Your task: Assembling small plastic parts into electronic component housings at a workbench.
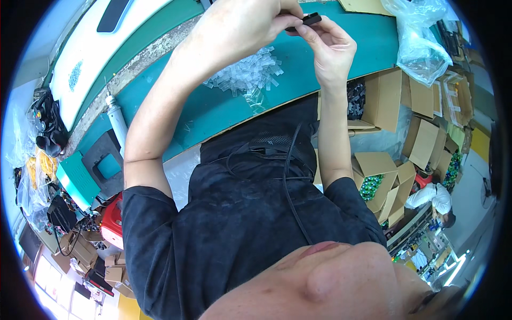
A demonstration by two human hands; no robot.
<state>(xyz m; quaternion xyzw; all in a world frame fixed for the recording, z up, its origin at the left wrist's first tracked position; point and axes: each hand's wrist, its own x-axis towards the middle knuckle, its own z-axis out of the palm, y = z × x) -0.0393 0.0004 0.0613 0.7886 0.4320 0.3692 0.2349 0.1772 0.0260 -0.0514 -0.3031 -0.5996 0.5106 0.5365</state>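
At the top of the view, my left hand (266, 21) and my right hand (332, 52) meet over the green work surface (368, 45). Between their fingertips is a small black oblong piece (312, 19). My left fingers pinch its left end, and my right thumb and fingers close on it from the right. The far side of the piece is hidden by fingers, so its exact kind cannot be told. Below the hands, a loose heap of small clear plastic strips (248, 72) lies on the green surface, partly behind my left forearm.
A pen-shaped electric screwdriver (117, 120) rests at left, beside a black frame-like stand (98, 160). Beyond lies a dark phone (113, 16) on a white surface. Right of me are a clear plastic bag (424, 50) and open cardboard boxes (384, 98). A person (432, 198) works farther right.
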